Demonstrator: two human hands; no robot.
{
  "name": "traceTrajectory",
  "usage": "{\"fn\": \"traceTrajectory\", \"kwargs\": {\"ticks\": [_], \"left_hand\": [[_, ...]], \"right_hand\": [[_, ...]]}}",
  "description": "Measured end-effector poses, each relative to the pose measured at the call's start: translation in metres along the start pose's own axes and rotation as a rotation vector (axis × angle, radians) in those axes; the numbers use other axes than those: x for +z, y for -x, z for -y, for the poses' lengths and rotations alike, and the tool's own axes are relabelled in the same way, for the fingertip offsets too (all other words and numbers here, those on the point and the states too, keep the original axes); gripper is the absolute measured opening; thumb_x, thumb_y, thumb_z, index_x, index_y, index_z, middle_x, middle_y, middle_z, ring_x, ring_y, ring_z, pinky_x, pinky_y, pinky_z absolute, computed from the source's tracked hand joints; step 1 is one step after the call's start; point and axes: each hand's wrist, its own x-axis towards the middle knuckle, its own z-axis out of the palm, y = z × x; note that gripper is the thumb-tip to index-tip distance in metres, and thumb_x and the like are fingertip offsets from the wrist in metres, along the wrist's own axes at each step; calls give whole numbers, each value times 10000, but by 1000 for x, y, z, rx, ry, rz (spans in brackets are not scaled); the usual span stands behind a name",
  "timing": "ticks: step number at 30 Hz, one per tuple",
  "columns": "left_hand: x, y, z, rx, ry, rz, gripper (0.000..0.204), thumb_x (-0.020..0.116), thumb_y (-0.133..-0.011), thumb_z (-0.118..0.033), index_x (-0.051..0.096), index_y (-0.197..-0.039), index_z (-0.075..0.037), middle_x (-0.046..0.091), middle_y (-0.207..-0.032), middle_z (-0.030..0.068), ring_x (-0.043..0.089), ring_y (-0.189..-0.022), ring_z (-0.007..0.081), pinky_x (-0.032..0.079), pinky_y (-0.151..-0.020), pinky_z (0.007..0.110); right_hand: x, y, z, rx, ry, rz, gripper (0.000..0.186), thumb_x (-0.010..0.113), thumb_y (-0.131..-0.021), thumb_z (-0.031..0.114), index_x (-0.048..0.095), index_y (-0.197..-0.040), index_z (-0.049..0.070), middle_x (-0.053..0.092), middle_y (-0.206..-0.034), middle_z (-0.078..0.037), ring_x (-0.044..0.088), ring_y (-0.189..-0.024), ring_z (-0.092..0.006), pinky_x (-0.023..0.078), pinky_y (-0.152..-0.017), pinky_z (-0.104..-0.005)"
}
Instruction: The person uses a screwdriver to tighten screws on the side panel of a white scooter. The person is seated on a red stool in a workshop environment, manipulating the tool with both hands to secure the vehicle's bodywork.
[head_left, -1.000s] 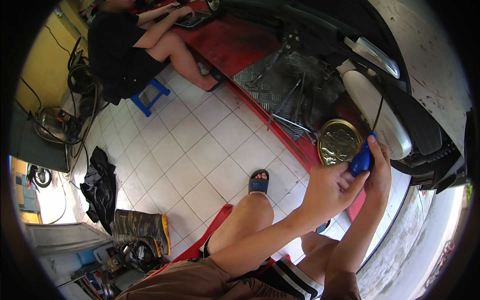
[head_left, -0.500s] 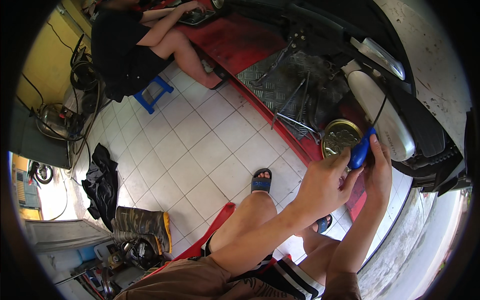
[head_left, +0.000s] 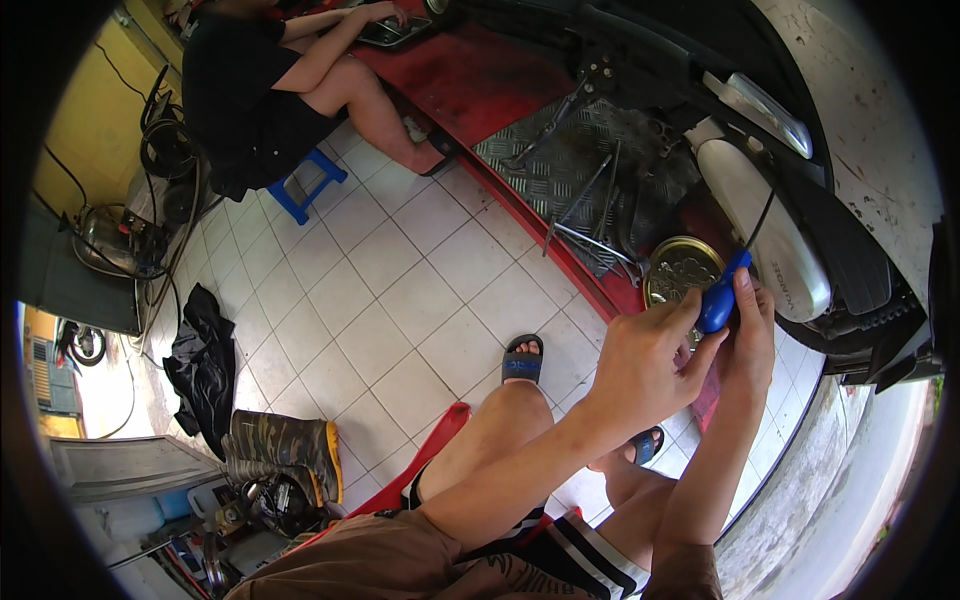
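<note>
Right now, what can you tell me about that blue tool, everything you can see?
The blue tool has a smooth, bulging handle that looks like plastic, and a thin, dark shaft, apparently metal. It is held at a slant, handle low and shaft reaching up and right in the view, across the silver cover. Fingers of the left hand and right hand both touch the handle, hiding part of it. The tip is hard to make out against the dark background.

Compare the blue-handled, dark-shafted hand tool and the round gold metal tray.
The blue-handled, dark-shafted hand tool is long and slim; the round gold metal tray is wide and circular.
The tool's handle is blue; the tray is shiny gold.
The left hand and right hand grip the tool; neither holds the tray.
Shared: hands partly cover both.
</note>
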Motion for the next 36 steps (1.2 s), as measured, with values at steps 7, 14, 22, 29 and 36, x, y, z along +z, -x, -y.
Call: {"fn": "traceTrajectory", "kwargs": {"ticks": [7,14,22,29,36], "left_hand": [[-1,-3,0,2,10,-11,350,780,-784,-89,644,-1076,49,630,-633,86,646,-500,167,469,-472,258],[2,-3,-2,-153,174,70,271,729,-884,-219,655,-954,32,631,-611,58,630,-490,148,458,-470,252],[-5,-6,7,-990,1261,506,610,437,-989,-612,625,-902,-38,561,-633,25,534,-520,122,352,-435,233],[-15,-12,6,-1143,1583,682,588,438,-991,-601,601,-978,-36,529,-717,20,467,-555,103,329,-446,212],[-13,-9,9,-1167,1591,535,473,531,-992,-509,585,-1007,-39,541,-758,-2,449,-579,66,335,-469,207]], "right_hand": [[6,1,-3,27,-80,-24,262,667,-954,283,645,-994,25,655,-890,-21,601,-781,-95,475,-723,-247],[3,0,2,26,-39,-29,247,661,-955,289,637,-955,42,631,-820,-4,579,-709,-74,457,-650,-223],[8,3,6,35,-32,-66,264,638,-961,316,596,-868,72,566,-688,41,487,-534,-17,348,-467,-186],[3,0,5,22,-27,-33,270,626,-960,322,601,-853,76,546,-654,42,433,-509,-8,288,-454,-185],[-2,-4,-2,14,-80,26,245,649,-945,302,606,-890,67,579,-715,27,493,-582,-29,341,-504,-199]]}}
